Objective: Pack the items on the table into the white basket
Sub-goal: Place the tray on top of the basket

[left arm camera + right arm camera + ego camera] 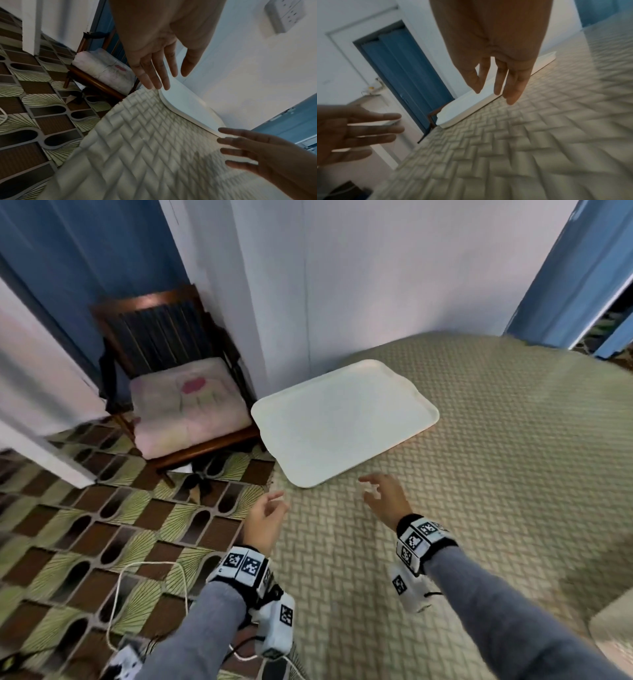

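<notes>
A flat white tray (pixel 346 419) lies on the table's woven beige cloth (pixel 496 474), near the back left corner, with nothing on it. No basket and no loose items show in any view. My left hand (pixel 265 517) hovers over the table's left edge, fingers relaxed and empty. A little right of it, my right hand (pixel 385 498) hangs just short of the tray's near edge, fingers spread and empty. In the left wrist view the left hand (pixel 159 65) points at the tray's corner (pixel 187 104). The right wrist view has the right hand (pixel 496 75) above the tray's rim (pixel 467 109).
A wooden chair (pixel 178 385) with a pale cushion stands left of the table, against a blue door. Patterned floor (pixel 85 525) lies beyond the left edge. White cables (pixel 120 604) trail on the floor. A pale object (pixel 613 631) sits at the table's right front edge.
</notes>
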Demonstrator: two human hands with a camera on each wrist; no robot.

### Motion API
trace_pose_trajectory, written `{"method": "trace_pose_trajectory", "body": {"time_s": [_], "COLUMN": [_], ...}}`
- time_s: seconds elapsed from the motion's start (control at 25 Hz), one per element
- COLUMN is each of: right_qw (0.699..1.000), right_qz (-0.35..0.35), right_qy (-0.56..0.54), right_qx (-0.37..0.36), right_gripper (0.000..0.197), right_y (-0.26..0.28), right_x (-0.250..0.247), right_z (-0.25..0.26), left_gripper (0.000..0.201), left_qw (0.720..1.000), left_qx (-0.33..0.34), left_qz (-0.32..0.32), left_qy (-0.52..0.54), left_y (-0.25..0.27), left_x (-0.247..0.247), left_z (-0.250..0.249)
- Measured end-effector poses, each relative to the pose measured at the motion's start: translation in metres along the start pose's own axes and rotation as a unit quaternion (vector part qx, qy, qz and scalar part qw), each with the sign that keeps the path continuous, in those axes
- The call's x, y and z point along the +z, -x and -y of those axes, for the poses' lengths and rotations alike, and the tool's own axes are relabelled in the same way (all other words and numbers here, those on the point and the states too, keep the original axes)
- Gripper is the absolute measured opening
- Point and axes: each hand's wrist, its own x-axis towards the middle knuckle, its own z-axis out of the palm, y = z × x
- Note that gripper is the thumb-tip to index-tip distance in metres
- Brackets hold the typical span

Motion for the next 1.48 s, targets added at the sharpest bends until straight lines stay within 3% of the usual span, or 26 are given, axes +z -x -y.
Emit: {"method": "trace_pose_trajectory", "body": {"time_s": [0.16,0.28,0.44,0.56,0.88,1.0,1.08,1.2,1.28,1.36,1.48], "right_qw": [0.98,0.961,0.958,0.951,0.963,0.983,0.993,0.963,0.931,0.92,0.925], "right_qz": [0.014,0.028,-0.052,-0.042,0.087,0.096,0.009,-0.168,-0.226,-0.248,-0.243], "right_qy": [0.191,0.265,0.247,0.238,0.131,0.035,0.048,0.205,0.233,0.148,-0.058], "right_qx": [-0.057,-0.08,-0.134,-0.193,-0.219,-0.153,-0.105,0.039,0.168,0.266,0.287], "right_gripper": [0.046,0.038,0.011,0.008,0.044,0.031,0.027,0.034,0.048,0.056,0.043], "right_y": [-0.054,-0.078,-0.074,-0.053,-0.008,-0.008,-0.012,-0.023,-0.021,-0.014,0.001], "right_x": [0.015,0.021,0.035,0.055,0.083,0.061,0.037,-0.007,-0.038,-0.068,-0.101], "right_z": [-0.001,-0.003,-0.005,-0.006,0.006,0.012,0.008,-0.012,-0.021,-0.029,-0.047], "left_gripper": [0.035,0.033,0.048,0.049,0.051,0.042,0.033,0.013,0.013,0.013,0.014], "left_qw": [1.0,0.999,0.998,0.999,0.991,0.99,0.989,0.987,0.987,0.988,0.991], "left_qx": [-0.023,-0.014,-0.018,-0.047,-0.06,-0.021,0.0,0.03,0.041,0.04,0.033], "left_qz": [0.018,0.016,-0.008,-0.004,-0.117,-0.127,-0.131,-0.153,-0.157,-0.151,-0.118], "left_qy": [-0.012,-0.024,-0.054,-0.008,-0.021,-0.06,-0.067,-0.037,-0.022,0.006,0.052], "left_y": [-0.029,-0.039,-0.053,-0.06,-0.072,-0.071,-0.072,-0.073,-0.071,-0.067,-0.063], "left_x": [-0.001,-0.005,-0.012,-0.013,-0.016,-0.019,-0.022,-0.028,-0.031,-0.033,-0.031], "left_z": [0.009,0.014,0.026,0.033,0.039,0.032,0.026,0.012,0.002,-0.005,-0.011]}}
